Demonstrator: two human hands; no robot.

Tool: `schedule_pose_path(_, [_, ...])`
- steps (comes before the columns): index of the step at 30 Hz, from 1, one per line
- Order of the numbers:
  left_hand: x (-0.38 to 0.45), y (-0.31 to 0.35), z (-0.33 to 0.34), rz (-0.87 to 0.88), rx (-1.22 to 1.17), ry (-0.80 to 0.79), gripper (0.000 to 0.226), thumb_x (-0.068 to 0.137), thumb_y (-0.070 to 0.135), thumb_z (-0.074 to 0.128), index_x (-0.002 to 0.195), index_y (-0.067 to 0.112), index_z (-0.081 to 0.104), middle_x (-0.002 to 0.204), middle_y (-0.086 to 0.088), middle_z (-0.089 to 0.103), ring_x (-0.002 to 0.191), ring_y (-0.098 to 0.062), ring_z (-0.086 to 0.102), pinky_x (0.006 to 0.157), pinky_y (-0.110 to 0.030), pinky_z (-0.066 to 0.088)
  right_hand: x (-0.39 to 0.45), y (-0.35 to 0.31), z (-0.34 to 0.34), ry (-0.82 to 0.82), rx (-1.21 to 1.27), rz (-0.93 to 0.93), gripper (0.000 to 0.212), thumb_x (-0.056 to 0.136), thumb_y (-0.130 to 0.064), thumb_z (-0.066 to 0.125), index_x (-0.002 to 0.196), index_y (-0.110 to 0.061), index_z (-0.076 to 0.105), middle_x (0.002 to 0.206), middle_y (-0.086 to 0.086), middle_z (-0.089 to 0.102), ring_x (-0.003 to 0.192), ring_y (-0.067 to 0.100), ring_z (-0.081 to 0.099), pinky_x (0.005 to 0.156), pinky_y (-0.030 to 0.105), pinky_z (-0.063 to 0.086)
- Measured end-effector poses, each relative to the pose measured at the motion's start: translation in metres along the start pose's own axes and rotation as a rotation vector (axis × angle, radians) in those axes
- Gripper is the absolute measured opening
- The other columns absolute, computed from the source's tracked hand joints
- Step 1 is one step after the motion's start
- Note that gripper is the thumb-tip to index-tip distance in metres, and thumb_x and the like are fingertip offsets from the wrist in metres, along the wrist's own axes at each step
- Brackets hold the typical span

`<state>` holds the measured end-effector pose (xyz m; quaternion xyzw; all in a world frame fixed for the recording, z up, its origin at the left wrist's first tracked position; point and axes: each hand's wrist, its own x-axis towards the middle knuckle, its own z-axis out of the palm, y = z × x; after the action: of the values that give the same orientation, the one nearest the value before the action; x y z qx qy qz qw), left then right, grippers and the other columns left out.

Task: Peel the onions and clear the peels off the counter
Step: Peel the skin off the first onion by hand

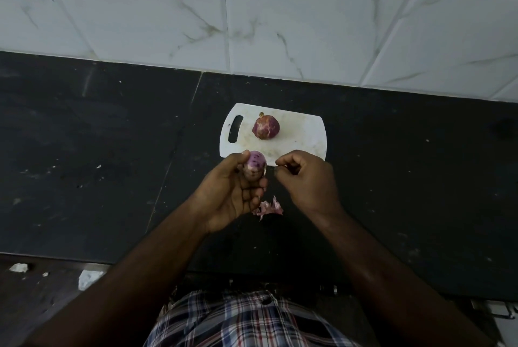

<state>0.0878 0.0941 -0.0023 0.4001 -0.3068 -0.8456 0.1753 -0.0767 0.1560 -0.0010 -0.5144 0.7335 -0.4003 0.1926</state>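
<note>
My left hand (232, 192) grips a small, partly peeled purple onion (254, 165) just in front of the white cutting board (302, 136). My right hand (305, 175) is beside it, fingers curled and pinched together; whether a thin strip of peel sits between the fingertips is unclear. A second, unpeeled red onion (265, 127) rests on the board. A small heap of pink peels (269, 207) lies on the black counter (84, 150) below and between my hands.
A white marble-patterned tiled wall (280, 10) rises behind the counter. The counter's front edge runs near my waist, with floor and white scraps (89, 278) at lower left. Small flecks dot the dark counter surface.
</note>
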Motion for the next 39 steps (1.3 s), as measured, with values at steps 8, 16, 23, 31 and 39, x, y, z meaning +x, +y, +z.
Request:
schedule_pose_path(8, [0.001, 0.006, -0.001, -0.006, -0.001, 0.030, 0.050, 0.096, 0.051, 0.053, 0.115, 0.007, 0.065, 0.099, -0.012, 0.073, 0.071, -0.014, 0.066, 0.060, -0.024, 0.053, 0.008, -0.001, -0.023, -0.105, -0.127, -0.078, 0.017, 0.087, -0.013, 0.073, 0.103, -0.017, 0.078, 0.095, -0.010, 0.067, 0.075, -0.005, 0.054, 0.074, 0.013, 0.046])
schedule_pose_path(16, [0.002, 0.009, 0.002, 0.022, 0.093, 0.051, 0.062, 0.097, 0.054, 0.052, 0.134, 0.004, 0.058, 0.113, -0.022, 0.072, 0.102, -0.032, 0.062, 0.065, -0.027, 0.052, 0.009, -0.012, -0.027, -0.123, 0.007, -0.008, 0.033, 0.082, -0.030, 0.079, 0.114, -0.023, 0.073, 0.107, -0.010, 0.073, 0.097, 0.000, 0.065, 0.086, 0.020, 0.054])
schedule_pose_path(23, [0.002, 0.010, 0.005, 0.078, 0.162, -0.017, 0.057, 0.098, 0.053, 0.048, 0.127, 0.006, 0.063, 0.103, -0.021, 0.073, 0.084, -0.026, 0.073, 0.071, -0.032, 0.054, 0.007, -0.010, -0.005, -0.150, 0.060, -0.115, 0.053, 0.078, -0.020, 0.081, 0.129, -0.019, 0.065, 0.124, -0.002, 0.066, 0.111, 0.013, 0.063, 0.096, 0.040, 0.054])
schedule_pose_path(31, [0.003, 0.009, -0.009, 0.198, 0.104, -0.053, 0.037, 0.089, 0.024, 0.065, 0.124, 0.017, 0.065, 0.111, -0.014, 0.073, 0.092, -0.022, 0.073, 0.075, -0.028, 0.059, 0.007, -0.006, -0.006, -0.062, 0.236, -0.146, 0.027, 0.080, -0.017, 0.080, 0.107, -0.017, 0.075, 0.106, -0.004, 0.071, 0.097, 0.008, 0.068, 0.082, 0.033, 0.059])
schedule_pose_path(39, [0.004, 0.006, -0.010, 0.247, 0.023, -0.078, 0.041, 0.087, 0.013, 0.065, 0.127, 0.019, 0.067, 0.116, -0.019, 0.069, 0.099, -0.024, 0.071, 0.085, -0.034, 0.060, 0.006, -0.015, -0.011, -0.182, 0.218, -0.143, 0.032, 0.081, -0.009, 0.079, 0.108, -0.021, 0.066, 0.106, -0.013, 0.061, 0.103, 0.005, 0.056, 0.076, 0.018, 0.054])
